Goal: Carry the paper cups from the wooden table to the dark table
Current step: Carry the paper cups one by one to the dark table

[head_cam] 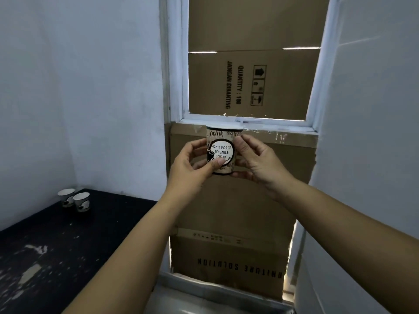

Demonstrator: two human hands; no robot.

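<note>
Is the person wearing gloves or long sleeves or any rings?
No. The left hand and right hand are bare, with no gloves or rings visible. Both forearms are uncovered as far as the picture shows, with no sleeves, watch or bracelets. The fingernails look short and unpainted.

left hand [192, 165] raised, fingers curled, gripping | right hand [254, 159] raised, fingers curled, gripping

We see a printed paper cup [223, 150], matt with a slight sheen on its white label. The dark table [108, 220] is matt black, its coating worn, with pale chipped patches. Two more paper cups [74, 200] on it, same print. Window cardboard [249, 87] is plain brown, matt, creased. Frame [247, 121] has glossy white paint. Walls [79, 87] are matt, slightly rough plaster.
</note>
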